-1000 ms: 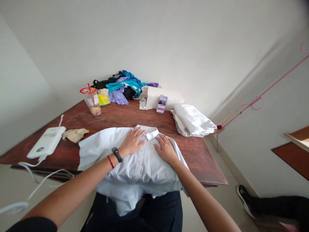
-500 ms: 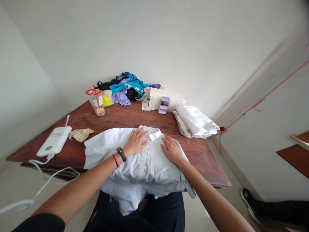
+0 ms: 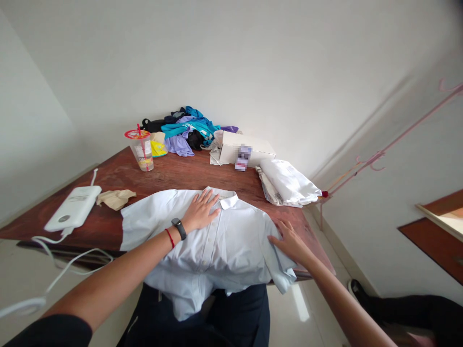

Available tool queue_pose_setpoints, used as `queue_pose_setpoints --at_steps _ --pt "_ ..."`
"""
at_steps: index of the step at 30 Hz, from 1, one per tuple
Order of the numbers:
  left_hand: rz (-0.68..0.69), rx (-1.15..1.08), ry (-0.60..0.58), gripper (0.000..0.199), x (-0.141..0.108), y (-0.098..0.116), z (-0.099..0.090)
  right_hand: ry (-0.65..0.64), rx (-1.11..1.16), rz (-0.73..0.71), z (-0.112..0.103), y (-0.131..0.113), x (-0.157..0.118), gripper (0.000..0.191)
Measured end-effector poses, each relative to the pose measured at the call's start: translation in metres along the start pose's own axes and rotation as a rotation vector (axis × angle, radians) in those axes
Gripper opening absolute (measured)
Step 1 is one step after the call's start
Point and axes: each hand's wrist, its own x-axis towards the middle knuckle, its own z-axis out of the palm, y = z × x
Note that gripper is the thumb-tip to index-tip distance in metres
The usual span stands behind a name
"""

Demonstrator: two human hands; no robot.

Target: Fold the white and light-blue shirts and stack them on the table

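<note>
A white short-sleeved button-up shirt (image 3: 235, 236) lies front side up on the dark red wooden table (image 3: 173, 174), collar away from me. Its lower part hangs over the near edge towards my lap. My left hand (image 3: 201, 211) rests flat on the chest beside the collar, fingers spread; a dark band and a red string circle that wrist. At the sleeve on the right side, my right hand (image 3: 291, 241) is open with its fingers apart, the thumb at the fabric. Whether it presses on the sleeve or the table beside it, I cannot tell.
At the left stand a power bank (image 3: 74, 208) with a white cable, crumpled brown paper (image 3: 115, 198) and a plastic cup (image 3: 142, 153). Behind are piled clothes (image 3: 188, 130), a white box (image 3: 249, 147) and folded white cloth (image 3: 289, 183). A pink rack (image 3: 376, 156) and someone's leg are at right.
My right hand has moved right from the shirt's chest to the sleeve, which now lies spread further out. My left hand stays near the collar. The view has shifted slightly.
</note>
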Motion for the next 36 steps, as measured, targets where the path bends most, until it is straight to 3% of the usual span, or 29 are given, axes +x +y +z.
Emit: queue_pose_setpoints --at_steps 8,13,16,19,22,25,29,36 --pt "-0.007 0.018 -0.003 0.063 0.001 0.000 0.001 -0.018 -0.043 0.060 -0.005 -0.018 -0.031 0.074" --pt "-0.015 0.019 -0.047 0.060 0.003 0.001 -0.002 -0.037 0.158 0.061 -0.017 0.013 -0.018 0.060" --pt "-0.025 0.020 -0.073 0.060 0.004 0.002 -0.004 -0.087 0.429 0.182 -0.024 0.039 -0.013 0.042" --pt "-0.032 0.019 -0.083 0.060 0.005 0.002 -0.004 -0.095 0.625 0.283 -0.025 0.057 -0.014 0.042" --pt "-0.038 0.028 -0.088 0.061 0.005 0.002 -0.004 -0.073 0.554 0.265 -0.024 0.066 -0.017 0.039" --pt "-0.029 0.038 -0.082 0.064 0.003 0.003 -0.004 0.028 0.257 0.209 -0.024 0.065 -0.020 0.041" --pt "-0.008 0.038 -0.049 0.065 0.001 0.003 -0.004 0.222 -0.073 0.063 -0.024 0.032 -0.021 0.044" --pt "-0.004 0.021 -0.096 0.056 0.002 0.002 -0.007 0.055 -0.109 -0.362 0.001 -0.084 0.016 0.049"
